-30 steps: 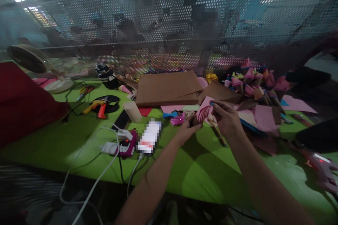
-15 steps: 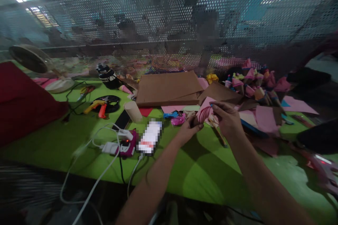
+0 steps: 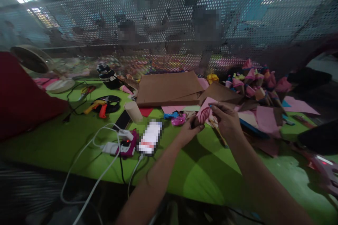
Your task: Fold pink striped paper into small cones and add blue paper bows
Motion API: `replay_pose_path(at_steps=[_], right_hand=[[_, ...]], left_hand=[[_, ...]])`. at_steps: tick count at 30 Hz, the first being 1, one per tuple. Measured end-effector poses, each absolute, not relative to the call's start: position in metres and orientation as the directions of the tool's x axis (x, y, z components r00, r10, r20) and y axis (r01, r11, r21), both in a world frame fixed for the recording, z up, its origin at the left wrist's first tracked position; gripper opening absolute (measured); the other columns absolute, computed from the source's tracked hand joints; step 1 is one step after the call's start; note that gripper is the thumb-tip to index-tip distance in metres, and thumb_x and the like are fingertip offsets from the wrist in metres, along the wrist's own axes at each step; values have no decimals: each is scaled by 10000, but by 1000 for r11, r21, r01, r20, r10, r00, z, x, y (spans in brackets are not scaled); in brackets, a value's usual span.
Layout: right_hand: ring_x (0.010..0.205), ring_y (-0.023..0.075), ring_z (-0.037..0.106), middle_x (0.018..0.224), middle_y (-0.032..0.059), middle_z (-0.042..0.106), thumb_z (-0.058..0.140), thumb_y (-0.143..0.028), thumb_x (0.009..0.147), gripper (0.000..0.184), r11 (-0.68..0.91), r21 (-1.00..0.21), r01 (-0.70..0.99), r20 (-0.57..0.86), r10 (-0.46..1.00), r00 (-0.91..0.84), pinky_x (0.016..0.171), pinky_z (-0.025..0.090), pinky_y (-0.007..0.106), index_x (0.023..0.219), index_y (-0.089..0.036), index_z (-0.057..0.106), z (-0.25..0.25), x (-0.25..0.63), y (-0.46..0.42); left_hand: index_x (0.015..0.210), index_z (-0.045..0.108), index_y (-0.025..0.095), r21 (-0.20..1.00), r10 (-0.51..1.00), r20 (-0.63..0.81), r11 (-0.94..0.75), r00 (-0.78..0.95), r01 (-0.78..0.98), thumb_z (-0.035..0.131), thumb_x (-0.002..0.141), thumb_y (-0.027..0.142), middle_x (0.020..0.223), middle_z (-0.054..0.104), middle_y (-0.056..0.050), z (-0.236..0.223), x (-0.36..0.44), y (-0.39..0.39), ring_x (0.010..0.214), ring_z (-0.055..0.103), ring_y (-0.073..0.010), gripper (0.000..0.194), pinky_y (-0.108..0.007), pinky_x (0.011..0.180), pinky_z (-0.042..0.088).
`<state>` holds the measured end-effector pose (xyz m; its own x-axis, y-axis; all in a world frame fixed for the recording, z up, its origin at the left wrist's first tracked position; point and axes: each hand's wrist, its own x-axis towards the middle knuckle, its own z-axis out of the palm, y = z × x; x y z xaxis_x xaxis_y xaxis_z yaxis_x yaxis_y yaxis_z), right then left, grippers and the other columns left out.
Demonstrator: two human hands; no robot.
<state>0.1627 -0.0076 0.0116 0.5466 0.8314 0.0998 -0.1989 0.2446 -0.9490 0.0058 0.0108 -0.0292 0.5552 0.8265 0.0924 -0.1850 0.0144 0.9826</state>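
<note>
Between my hands is a piece of pink paper [image 3: 204, 113] with darker curved stripes. My left hand [image 3: 190, 130] is closed on its lower left edge, thumb and fingers pinched together. At the paper's upper right, my right hand [image 3: 226, 116] pinches a small bit of blue, too small to make out, against or beside the paper. Below the paper, a thin brown stick [image 3: 222, 139] lies on the green table [image 3: 200, 172]. Crumpled blue wrapping [image 3: 171, 115] and a shiny pink wrapped piece [image 3: 178, 120] lie to the left of my left hand.
A flat brown cardboard box [image 3: 169, 87] stands behind my hands. Many pink paper cones [image 3: 250, 80] are heaped at the back right. To the left are a charging phone [image 3: 150, 137], a power strip [image 3: 130, 148] with cables, a cardboard tube [image 3: 133, 111], scissors [image 3: 102, 107] and a fan [image 3: 33, 59].
Both hands stay almost in place, with the pink paper still between them. My right fingers have shifted very slightly downward.
</note>
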Motion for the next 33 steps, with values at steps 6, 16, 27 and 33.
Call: replay_pose_path(at_steps=[6, 16, 27, 33], right_hand=[[683, 146, 573, 812, 9, 758, 889, -434, 584, 292, 251, -963, -101, 163, 835, 525, 591, 434, 286, 818, -271, 828, 17, 162, -12], [649, 130, 506, 747, -10, 694, 857, -442, 649, 254, 272, -961, -53, 201, 815, 543, 578, 391, 270, 811, -255, 795, 18, 160, -13], [657, 151, 558, 700, -7, 674, 893, -499, 575, 350, 274, -962, 7, 225, 776, 589, 625, 441, 302, 734, -231, 733, 17, 159, -12], [631, 149, 558, 683, -9, 673, 882, -509, 605, 343, 266, -961, 74, 257, 765, 591, 587, 425, 293, 735, -232, 726, 11, 161, -11]], left_hand=[[1275, 638, 189, 984, 848, 39, 60, 528, -171, 799, 783, 345, 1389, 656, -105, -31, 7, 11, 1327, 559, -302, 540, -479, 1192, 360], [1259, 599, 185, 984, 876, 48, 41, 480, -172, 776, 783, 307, 1355, 655, -129, -32, 7, 12, 1286, 575, -305, 522, -501, 1171, 366], [1306, 556, 166, 988, 882, 153, -134, 446, -74, 699, 815, 260, 1376, 607, -149, -47, 12, 13, 1297, 540, -305, 519, -479, 1171, 361], [1284, 573, 189, 965, 875, 241, -260, 420, -12, 670, 811, 211, 1321, 642, -125, -47, 11, 13, 1238, 568, -296, 483, -468, 1124, 395]])
